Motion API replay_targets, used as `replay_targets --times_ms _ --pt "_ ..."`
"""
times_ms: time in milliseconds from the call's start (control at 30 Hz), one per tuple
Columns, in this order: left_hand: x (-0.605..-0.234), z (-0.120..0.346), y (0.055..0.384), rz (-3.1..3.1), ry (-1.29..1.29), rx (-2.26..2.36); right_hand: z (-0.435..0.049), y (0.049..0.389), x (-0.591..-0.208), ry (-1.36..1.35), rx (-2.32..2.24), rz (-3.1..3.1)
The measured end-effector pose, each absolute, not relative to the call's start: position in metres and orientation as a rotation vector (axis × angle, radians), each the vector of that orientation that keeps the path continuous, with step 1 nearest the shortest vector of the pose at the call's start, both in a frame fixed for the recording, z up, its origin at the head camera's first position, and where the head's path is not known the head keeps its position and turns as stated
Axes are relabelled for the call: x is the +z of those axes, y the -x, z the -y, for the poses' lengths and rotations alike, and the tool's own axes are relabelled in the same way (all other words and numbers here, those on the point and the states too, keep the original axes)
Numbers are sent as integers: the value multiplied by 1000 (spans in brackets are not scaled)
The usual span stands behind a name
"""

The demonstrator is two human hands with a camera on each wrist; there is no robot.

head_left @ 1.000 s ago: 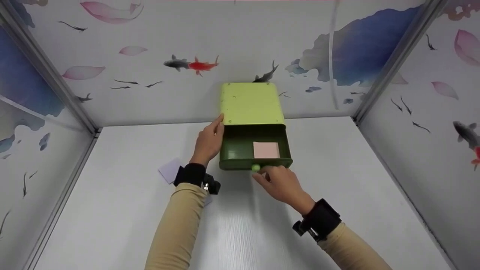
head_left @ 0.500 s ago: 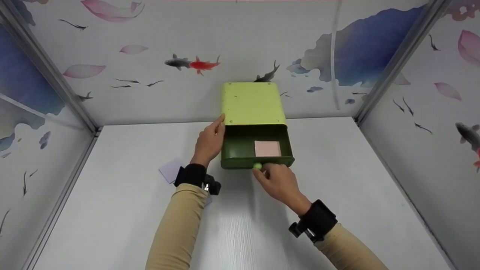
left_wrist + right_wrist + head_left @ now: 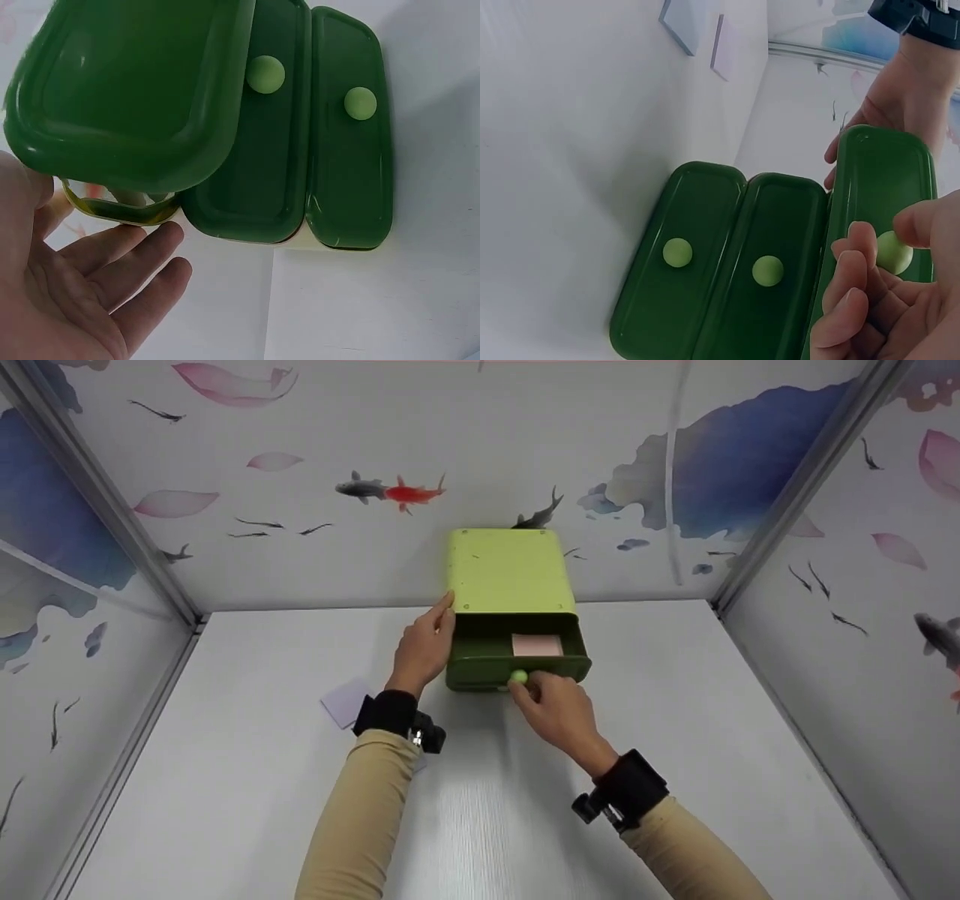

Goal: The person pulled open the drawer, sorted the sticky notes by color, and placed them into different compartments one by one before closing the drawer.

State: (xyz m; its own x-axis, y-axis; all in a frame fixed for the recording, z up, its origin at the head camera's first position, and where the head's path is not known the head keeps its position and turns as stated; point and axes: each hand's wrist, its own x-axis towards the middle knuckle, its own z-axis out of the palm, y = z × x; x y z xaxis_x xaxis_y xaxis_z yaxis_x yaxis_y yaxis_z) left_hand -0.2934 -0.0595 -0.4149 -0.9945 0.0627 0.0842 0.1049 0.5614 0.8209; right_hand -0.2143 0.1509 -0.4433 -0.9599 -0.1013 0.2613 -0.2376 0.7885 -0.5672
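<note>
A small drawer cabinet (image 3: 512, 570) with a yellow-green top stands at the back of the table. Its dark green top drawer (image 3: 469, 669) is partly out, and a pink pad of paper (image 3: 537, 645) lies inside on the right. My right hand (image 3: 562, 712) pinches the round light green knob (image 3: 895, 253) of that drawer between thumb and fingers. Against the cabinet's left side rests my left hand (image 3: 424, 649), its fingers extended. Below, the middle drawer (image 3: 274, 165) and the bottom drawer (image 3: 349, 172) are in, each with its own knob.
On the table left of the cabinet lies a lilac paper square (image 3: 346, 703). A bluish one (image 3: 420, 765) is mostly hidden behind the left wrist. A patterned back wall (image 3: 480, 435) rises right behind the cabinet, with side walls left and right.
The top drawer has slid inward, away from me, so less of its inside shows. My right hand has moved forward with the knob; my left hand stays at the cabinet's side.
</note>
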Motion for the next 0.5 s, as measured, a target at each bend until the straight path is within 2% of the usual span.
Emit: replay_targets --times_ms 500 --pt "-414 59 294 2753 129 -1434 -145 243 -440 -187 968 2804"
